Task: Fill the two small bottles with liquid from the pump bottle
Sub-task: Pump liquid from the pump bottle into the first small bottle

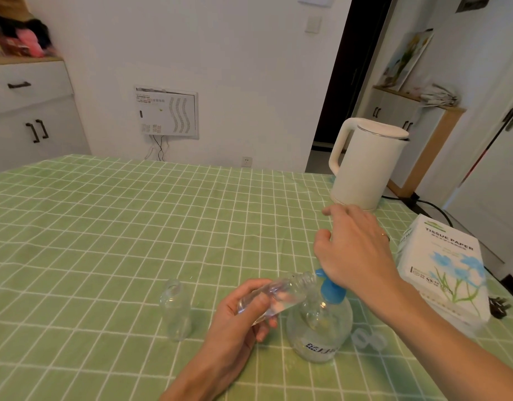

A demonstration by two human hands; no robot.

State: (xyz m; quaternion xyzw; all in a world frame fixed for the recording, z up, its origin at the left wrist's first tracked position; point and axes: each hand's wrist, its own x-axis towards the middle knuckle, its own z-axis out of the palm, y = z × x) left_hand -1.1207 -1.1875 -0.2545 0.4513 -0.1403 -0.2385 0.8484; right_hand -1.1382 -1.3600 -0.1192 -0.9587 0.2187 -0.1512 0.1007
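A clear pump bottle point(318, 328) with a blue pump head point(331, 290) stands on the green checked tablecloth. My right hand point(356, 247) rests palm-down on top of the pump head, fingers spread. My left hand point(237, 316) holds a small clear bottle point(278, 296) tilted, its open neck right at the pump spout. The second small clear bottle point(175, 309) stands upright and uncapped to the left, apart from both hands. Two clear caps point(368, 340) lie on the cloth right of the pump bottle.
A white electric kettle point(365, 166) stands behind my right hand. A tissue paper pack point(443, 270) sits at the right table edge, with a black plug and cord point(499, 306) beside it. White cabinets stand at far left.
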